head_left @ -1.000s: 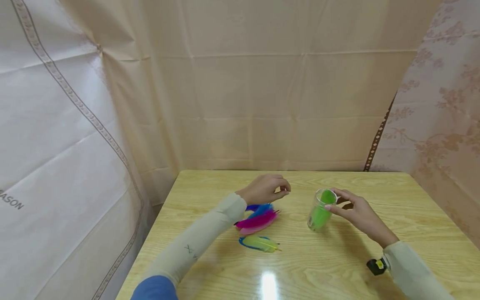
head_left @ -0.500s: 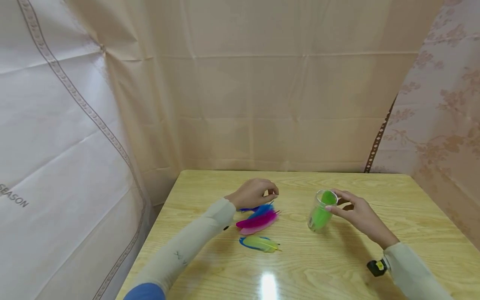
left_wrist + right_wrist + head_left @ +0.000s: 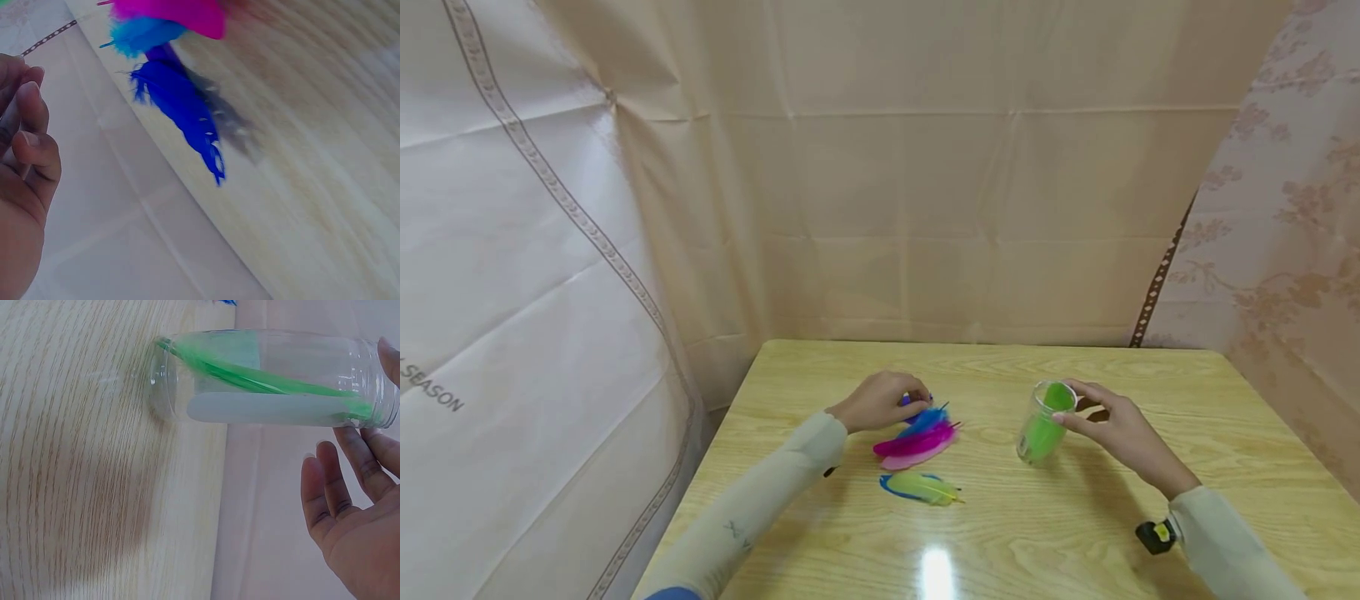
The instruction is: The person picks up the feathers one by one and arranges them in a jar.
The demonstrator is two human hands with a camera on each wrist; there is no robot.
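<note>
My right hand [image 3: 1112,425] pinches the rim of a clear jar [image 3: 1026,443] between thumb and fingers; the jar stands slightly tilted on the table. Inside it leans a green feather [image 3: 250,376]. My left hand [image 3: 880,402] hovers over the far end of a row of feathers, its fingers loosely curled with nothing visible in them. Nearest to it lies a dark blue feather [image 3: 178,103], apart from the fingers in the left wrist view. Beside that are a light blue feather [image 3: 931,421], a magenta feather [image 3: 910,440] and a pink feather [image 3: 913,459].
A yellow feather [image 3: 928,488] with blue feather edges showing around it lies nearer on the wooden table [image 3: 1000,542]. Beige cloth [image 3: 880,208] hangs behind the table's far edge, with more cloth at both sides.
My left hand has moved left and down, from beyond the feathers to over the dark blue one. The right hand keeps its hold on the jar in the same spot.
</note>
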